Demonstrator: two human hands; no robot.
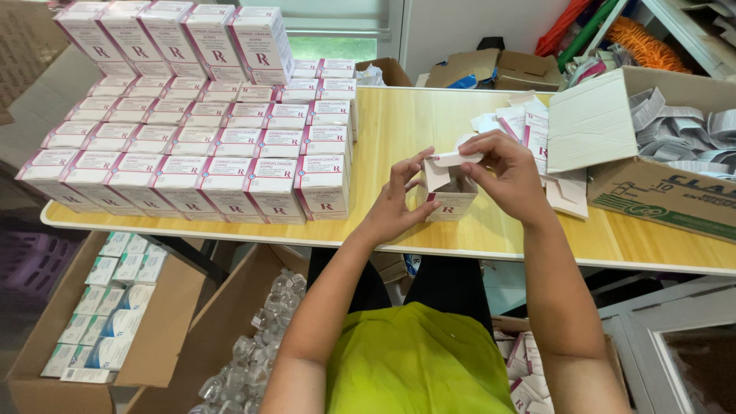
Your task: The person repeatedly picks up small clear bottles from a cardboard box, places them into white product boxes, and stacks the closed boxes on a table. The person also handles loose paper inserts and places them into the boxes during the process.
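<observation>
Head view: both hands meet over a small white-and-pink carton (451, 192) standing upright on the wooden table (406, 130), near its front edge. The left hand (399, 203) steadies the carton from its left side, thumb low against the front face and fingers loosely curled, the index and middle fingers raised toward the open top flap. It is half open, bracing more than gripping. The right hand (510, 172) arches over the carton's top, fingers bent and pinched on a small white piece (458, 158) held at the carton's mouth; whether that piece is a folded leaflet, a flap or a bottle cap cannot be told.

To the left stands a large block of matching cartons (199, 153), closed and packed in rows, with a taller stack at the back. To the right, an open cardboard box (652, 153) holds folded paper leaflets (682, 134), and flat unfolded cartons (529, 126) lie just beside it.

The carton's contents are hidden by the hands. Below the table, a cardboard box of white-and-blue packs (107, 307) and a box of clear small bottles (257, 353) are partly cut off by the frame edge. The person's green shirt (414, 360) hides the floor beneath.
</observation>
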